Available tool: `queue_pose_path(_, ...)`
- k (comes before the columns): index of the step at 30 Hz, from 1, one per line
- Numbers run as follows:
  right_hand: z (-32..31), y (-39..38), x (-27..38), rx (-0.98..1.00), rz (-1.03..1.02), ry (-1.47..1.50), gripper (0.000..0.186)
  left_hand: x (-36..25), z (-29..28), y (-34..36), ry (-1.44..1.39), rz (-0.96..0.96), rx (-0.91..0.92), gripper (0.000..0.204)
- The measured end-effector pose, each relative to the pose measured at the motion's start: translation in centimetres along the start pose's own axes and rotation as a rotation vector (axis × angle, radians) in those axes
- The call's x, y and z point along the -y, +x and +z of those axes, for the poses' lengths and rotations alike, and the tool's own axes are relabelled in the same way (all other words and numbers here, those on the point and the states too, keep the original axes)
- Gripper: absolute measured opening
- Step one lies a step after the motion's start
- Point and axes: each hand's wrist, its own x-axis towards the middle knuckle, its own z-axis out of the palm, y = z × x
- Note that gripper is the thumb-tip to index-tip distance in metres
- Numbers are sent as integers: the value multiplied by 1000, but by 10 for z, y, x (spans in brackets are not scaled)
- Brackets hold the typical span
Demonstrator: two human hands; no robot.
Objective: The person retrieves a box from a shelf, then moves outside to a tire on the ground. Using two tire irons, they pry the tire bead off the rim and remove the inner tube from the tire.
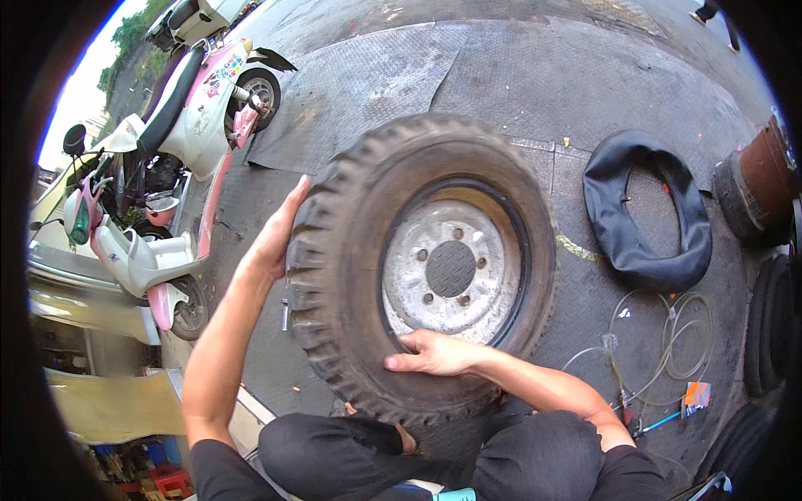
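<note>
A wheel with a knobbly black tyre [351, 250] and a worn silver rim [443, 313] stands tilted in front of my knees. Bolt holes ring the rim's open centre. My left hand [282, 230] lies with stretched fingers along the tread on the tyre's left side. At the lower edge of the rim, my right hand [434, 353] grips the wheel, its thumb on the sidewall and its other fingers bent in at the rim, partly hidden.
A black inner tube [603, 188] lies at right, with a coiled clear hose [612, 367] nearer me. Stacked tyres [764, 326] line the right edge. A pink and white scooter [196, 125] and another [150, 259] stand at left. Metal plates [535, 75] cover the ground; a person's legs [720, 21] show far right.
</note>
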Motion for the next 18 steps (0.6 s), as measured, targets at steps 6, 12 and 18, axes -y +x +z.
queue_pose_path(6, 33, 52, -8, -319, 264, -557, 96, 163, -125, -9, -355, -82, -292, 71)
queue_pose_path(12, 45, 76, -82, -312, 509, -674, 93, 303, -164, -23, -430, -279, -380, 76)
queue_pose_path(18, 54, 86, -89, -328, 753, -809, 92, 261, -136, -30, 1160, 870, 29, 58)
